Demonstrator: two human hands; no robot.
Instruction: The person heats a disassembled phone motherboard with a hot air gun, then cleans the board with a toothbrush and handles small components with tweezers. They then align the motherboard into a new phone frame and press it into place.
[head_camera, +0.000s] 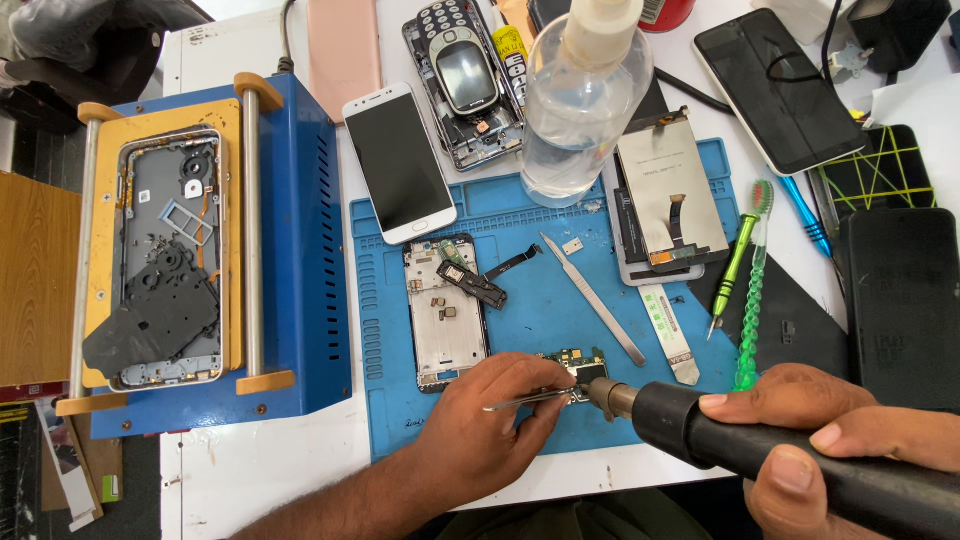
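Observation:
My left hand (492, 415) pinches metal tweezers (530, 399) whose tips rest on a small green circuit board (575, 361) lying on the blue work mat (545, 305). A black hot-air wand (760, 450) is gripped by my right hand (835, 440), its metal nozzle (605, 397) touching or almost touching the board's right edge. An opened phone frame (445, 312) lies just left of the board, with a loose black part (472, 283) and a flex cable on it.
A blue separator machine (300, 230) with a phone chassis stands at the left. A metal spudger (593, 297), a detached screen (670, 192), a clear bottle (580, 100), a white phone (398, 162), a green screwdriver (731, 274) and a toothbrush (752, 290) lie around the mat.

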